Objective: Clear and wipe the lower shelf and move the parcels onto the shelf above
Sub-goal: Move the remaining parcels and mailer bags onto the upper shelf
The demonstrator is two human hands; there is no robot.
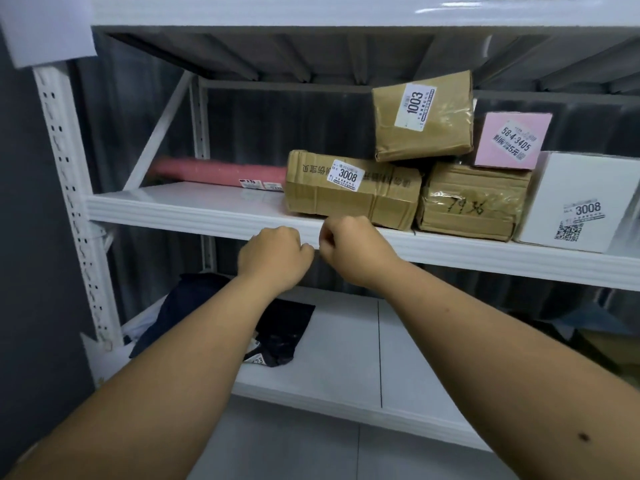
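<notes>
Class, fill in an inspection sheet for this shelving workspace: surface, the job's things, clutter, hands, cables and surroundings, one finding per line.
Surface: lower shelf, white, mostly bare; upper shelf loaded on its right part.
Job's things: brown box 3008, box 1003 stacked above, taped brown box, pink box, white box and a pink roll on the upper shelf; dark bags on the lower shelf at left.
Clutter: nothing seen.
Hands: left hand and right hand curled, side by side before the upper shelf's edge, holding nothing visible.
Cables: nothing seen.
Surroundings: white perforated upright, dark back wall, tiled floor.
</notes>
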